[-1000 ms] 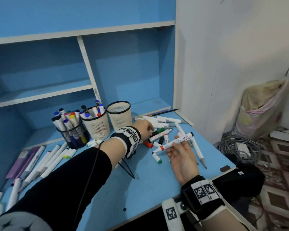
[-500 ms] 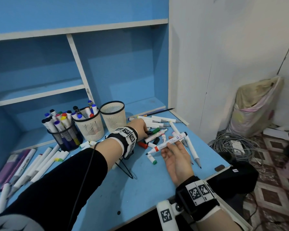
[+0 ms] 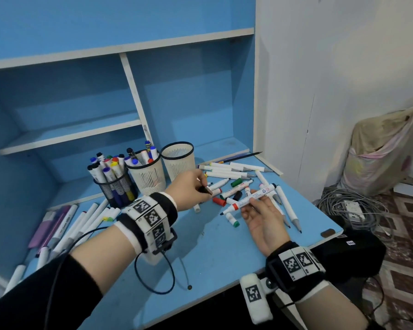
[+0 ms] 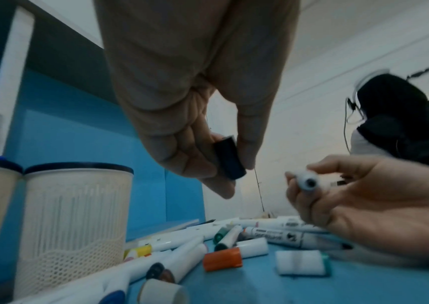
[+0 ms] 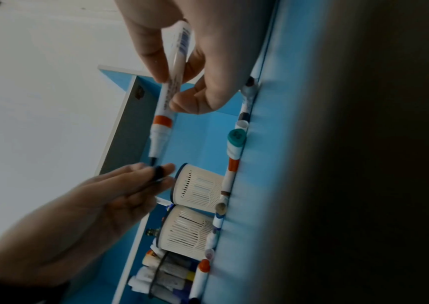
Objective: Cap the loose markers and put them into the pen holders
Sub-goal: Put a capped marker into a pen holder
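My right hand (image 3: 260, 210) holds an uncapped white marker (image 3: 248, 198) with an orange band, its dark tip pointing left; the same marker (image 5: 169, 96) shows in the right wrist view. My left hand (image 3: 196, 186) pinches a small black cap (image 3: 206, 189) between thumb and fingers, a short way left of the marker's tip. The cap (image 4: 229, 158) is plain in the left wrist view, with the marker's tip (image 4: 311, 182) facing it. Loose markers and caps (image 3: 234, 184) lie on the blue desk (image 3: 212, 253). Three pen holders stand behind: a black mesh one (image 3: 117, 189), a full white one (image 3: 148, 177), an empty white one (image 3: 178, 160).
More markers (image 3: 81, 222) lie in a row at the desk's left. A red cap (image 3: 219, 201) and a green-ended cap (image 3: 233, 221) lie under the held marker. Blue shelves (image 3: 69, 134) rise behind. To the right, a white wall, cables (image 3: 351, 208) and a bag (image 3: 382, 148) on the floor.
My left hand has lifted off the pile with a black cap pinched in it and drawn toward the marker's tip. The right hand keeps the marker, shifted slightly.
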Demonstrator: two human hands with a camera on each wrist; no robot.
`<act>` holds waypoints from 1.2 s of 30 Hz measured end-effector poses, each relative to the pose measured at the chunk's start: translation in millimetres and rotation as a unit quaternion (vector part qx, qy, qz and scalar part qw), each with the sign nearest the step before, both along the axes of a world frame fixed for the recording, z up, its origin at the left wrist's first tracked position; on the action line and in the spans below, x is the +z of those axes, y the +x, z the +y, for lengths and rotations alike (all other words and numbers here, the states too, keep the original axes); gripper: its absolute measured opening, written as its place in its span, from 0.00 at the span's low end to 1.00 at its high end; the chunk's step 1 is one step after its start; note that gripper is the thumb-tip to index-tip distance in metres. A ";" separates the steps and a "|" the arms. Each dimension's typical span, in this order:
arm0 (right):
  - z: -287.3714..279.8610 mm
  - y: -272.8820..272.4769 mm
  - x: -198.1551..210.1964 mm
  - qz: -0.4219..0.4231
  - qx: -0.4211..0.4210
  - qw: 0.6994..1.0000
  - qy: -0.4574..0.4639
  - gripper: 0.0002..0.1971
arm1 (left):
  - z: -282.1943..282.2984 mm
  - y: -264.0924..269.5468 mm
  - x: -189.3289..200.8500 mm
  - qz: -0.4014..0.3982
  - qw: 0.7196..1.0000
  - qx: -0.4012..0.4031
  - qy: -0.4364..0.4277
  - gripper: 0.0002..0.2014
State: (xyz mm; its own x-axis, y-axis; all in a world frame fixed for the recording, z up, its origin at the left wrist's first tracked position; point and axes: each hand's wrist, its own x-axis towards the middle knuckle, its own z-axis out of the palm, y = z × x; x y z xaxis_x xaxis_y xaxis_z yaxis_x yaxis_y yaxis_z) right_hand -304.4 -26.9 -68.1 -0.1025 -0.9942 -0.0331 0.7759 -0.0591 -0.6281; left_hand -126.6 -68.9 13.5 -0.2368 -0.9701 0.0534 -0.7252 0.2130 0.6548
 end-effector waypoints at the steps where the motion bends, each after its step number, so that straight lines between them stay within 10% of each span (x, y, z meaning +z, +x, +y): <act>1: 0.5 1.0 0.9 0.010 0.001 1.000 -0.005 0.10 | 9.2 4.8 0.8 0.033 0.999 -0.010 0.012 0.12; 16: 29.5 27.7 46.1 0.065 0.001 0.989 -0.131 0.07 | 84.3 26.4 -7.6 0.290 0.956 0.041 0.022 0.09; 20: 33.7 29.0 42.1 0.097 0.005 0.986 -0.136 0.25 | 92.4 24.3 -5.1 0.340 0.938 0.040 0.059 0.10; 36: 44.4 40.3 33.0 0.140 0.044 0.975 -0.168 0.34 | 107.7 30.8 -10.5 0.305 0.945 0.078 -0.083 0.12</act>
State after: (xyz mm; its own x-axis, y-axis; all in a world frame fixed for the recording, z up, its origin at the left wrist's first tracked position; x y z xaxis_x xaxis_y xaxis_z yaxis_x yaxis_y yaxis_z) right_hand -264.1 17.5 -35.2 0.0260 -0.9496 0.3125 0.5888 -0.2381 -0.7724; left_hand -95.9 38.8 3.0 0.0325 -0.9571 0.2881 -0.2536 0.2709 0.9286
